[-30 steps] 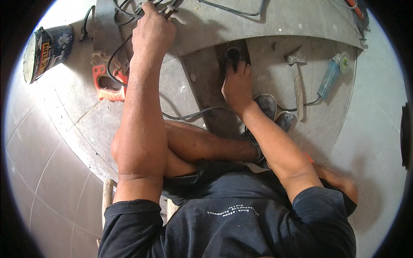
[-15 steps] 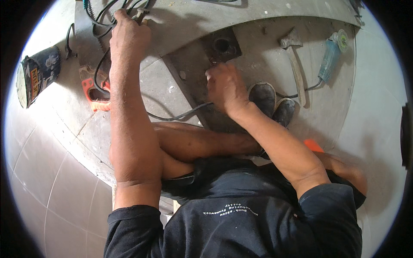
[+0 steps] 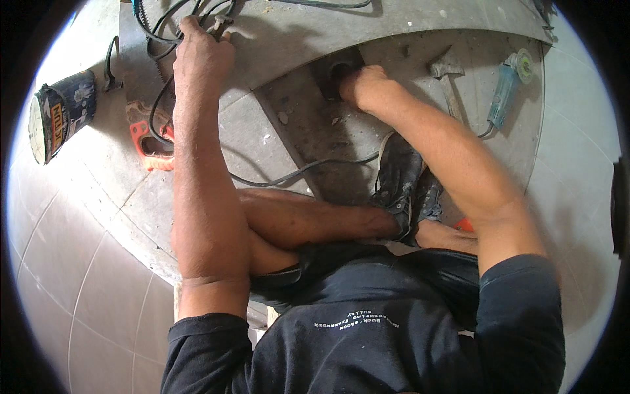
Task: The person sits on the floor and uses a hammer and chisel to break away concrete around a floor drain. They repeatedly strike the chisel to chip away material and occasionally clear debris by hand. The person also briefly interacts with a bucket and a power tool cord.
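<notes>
My left hand (image 3: 202, 49) is closed at the far left, beside loops of black cable (image 3: 161, 29). A small pale piece (image 3: 219, 25) pokes out past its fingers; what the fist grips is mostly covered. My right hand (image 3: 363, 84) is at a dark square plate (image 3: 323, 72) with a round hole (image 3: 340, 69), set in the recessed floor. Its fingers point down at the hole's edge and cannot be seen. Right of that hand lie a hatchet (image 3: 449, 68) with a wooden handle and a teal angle grinder (image 3: 504, 88).
A handsaw with an orange handle (image 3: 155, 148) lies left of my left forearm. Farther left, a dark bucket (image 3: 64, 111) is tipped on its side. A black cord (image 3: 279, 180) crosses the raised lip (image 3: 283, 134) of the recess. My black shoes (image 3: 397, 171) rest inside it.
My right hand has moved away from me, from the near side of the plate to its hole. My right foot has shifted nearer to me. The left hand stays closed, nearly in place.
</notes>
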The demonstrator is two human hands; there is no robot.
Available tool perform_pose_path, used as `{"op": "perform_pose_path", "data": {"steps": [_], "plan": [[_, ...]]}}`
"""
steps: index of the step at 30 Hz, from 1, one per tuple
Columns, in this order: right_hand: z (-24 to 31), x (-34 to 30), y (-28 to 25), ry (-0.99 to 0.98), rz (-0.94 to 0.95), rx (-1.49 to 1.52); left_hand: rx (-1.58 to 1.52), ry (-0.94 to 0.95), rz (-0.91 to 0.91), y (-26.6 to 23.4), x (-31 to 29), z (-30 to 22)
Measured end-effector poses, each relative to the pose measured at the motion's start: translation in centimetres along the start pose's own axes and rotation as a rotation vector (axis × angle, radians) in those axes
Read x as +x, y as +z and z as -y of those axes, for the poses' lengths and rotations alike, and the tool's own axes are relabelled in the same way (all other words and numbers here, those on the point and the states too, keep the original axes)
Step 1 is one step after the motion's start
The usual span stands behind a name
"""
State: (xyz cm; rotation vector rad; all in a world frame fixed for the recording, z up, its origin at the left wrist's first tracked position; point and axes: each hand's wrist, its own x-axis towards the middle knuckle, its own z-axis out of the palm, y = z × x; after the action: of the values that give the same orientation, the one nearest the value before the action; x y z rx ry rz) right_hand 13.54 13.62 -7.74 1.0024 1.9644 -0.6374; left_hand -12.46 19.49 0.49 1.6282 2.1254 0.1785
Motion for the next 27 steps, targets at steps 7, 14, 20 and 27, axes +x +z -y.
{"op": "perform_pose_path", "data": {"steps": [7, 14, 20, 27], "plan": [[-1.2, -0.3, 1.4, 0.022, -0.088, -0.023, -0.027, 0.013, -0.005, 0.2, 0.4, 0.5], [1.4, -6.0, 5.4, 0.124, -0.518, 0.295, -0.122, -0.056, 0.009, -1.2, -0.3, -0.7], [3.1, -6.4, 6.0, 0.255, -0.706, 0.333, -0.052, -0.03, -0.051, -1.1, -1.1, -1.1], [4.6, -4.4, 4.9, 0.368, -0.681, 0.303, -0.114, -0.026, -0.007, -1.4, -0.9, -1.4]]}}
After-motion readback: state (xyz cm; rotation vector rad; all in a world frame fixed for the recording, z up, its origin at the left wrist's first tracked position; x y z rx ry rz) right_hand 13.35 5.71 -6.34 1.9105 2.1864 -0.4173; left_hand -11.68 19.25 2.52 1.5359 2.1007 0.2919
